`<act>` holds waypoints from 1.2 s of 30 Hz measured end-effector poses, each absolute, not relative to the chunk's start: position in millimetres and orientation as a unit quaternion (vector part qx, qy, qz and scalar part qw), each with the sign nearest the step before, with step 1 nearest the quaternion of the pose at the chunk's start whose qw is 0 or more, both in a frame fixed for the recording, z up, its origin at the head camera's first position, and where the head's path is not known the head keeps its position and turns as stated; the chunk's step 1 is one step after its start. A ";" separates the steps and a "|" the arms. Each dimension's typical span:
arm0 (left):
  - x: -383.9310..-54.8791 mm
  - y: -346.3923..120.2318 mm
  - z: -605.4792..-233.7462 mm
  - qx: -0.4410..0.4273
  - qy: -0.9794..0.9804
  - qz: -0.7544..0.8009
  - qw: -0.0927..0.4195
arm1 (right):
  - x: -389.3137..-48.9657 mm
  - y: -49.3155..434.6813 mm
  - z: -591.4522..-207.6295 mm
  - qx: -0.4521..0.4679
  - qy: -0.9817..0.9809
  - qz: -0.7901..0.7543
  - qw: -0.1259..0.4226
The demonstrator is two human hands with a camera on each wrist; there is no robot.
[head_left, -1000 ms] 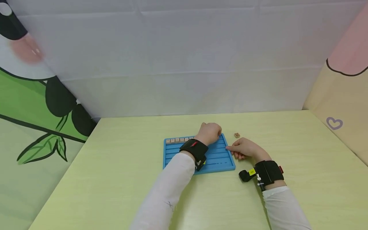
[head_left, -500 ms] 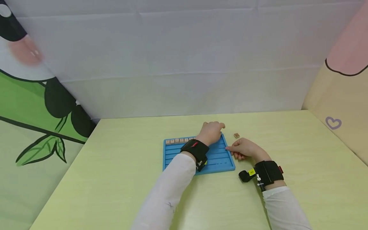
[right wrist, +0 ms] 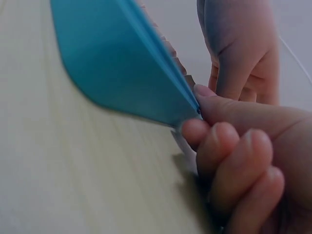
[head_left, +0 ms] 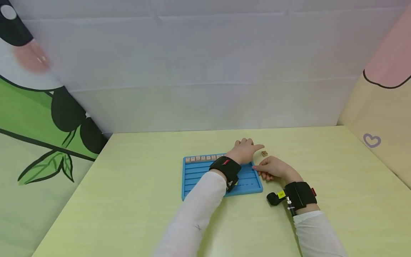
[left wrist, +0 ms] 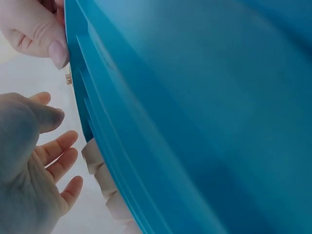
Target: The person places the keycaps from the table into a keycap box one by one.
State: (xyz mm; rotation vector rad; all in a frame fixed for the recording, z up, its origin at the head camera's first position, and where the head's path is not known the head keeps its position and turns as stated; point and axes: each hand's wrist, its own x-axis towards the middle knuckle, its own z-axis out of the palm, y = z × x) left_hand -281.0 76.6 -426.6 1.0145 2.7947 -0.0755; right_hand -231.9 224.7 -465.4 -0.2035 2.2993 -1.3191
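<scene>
A blue ridged tray (head_left: 196, 175) lies on the table, with a row of small beige blocks (head_left: 203, 158) along its far edge. My right hand (head_left: 274, 168) pinches the tray's right edge between thumb and index finger; the right wrist view shows the other fingers (right wrist: 243, 151) curled below the rim. Over the tray's far right corner reaches my left hand (head_left: 244, 151), its fingers spread and holding nothing. Just beyond its outstretched fingertip sits a single small brown block (head_left: 264, 153) on the table. My left forearm hides part of the tray.
The pale wooden table (head_left: 128, 200) extends around the tray. A white cloth wall (head_left: 205, 78) rises behind its far edge, and printed panels stand at left (head_left: 48, 157) and right (head_left: 382, 142). Each wrist wears a black strap (head_left: 300, 198) with a camera.
My left hand has moved right from the tray's far row towards the loose brown block, and its fingers have straightened. My right hand stays on the tray's edge.
</scene>
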 end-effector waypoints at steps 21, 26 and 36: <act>-271.2 83.7 -428.7 0.345 0.929 -0.068 0.114 | -232.4 224.5 -465.5 -0.076 0.843 -0.478 0.233; -268.3 80.7 -423.7 0.346 0.928 -0.069 0.120 | -230.3 226.2 -463.3 -0.097 0.837 -0.484 0.235; -268.6 75.6 -416.1 0.349 0.930 -0.044 0.110 | -229.5 223.2 -461.0 -0.074 0.841 -0.480 0.237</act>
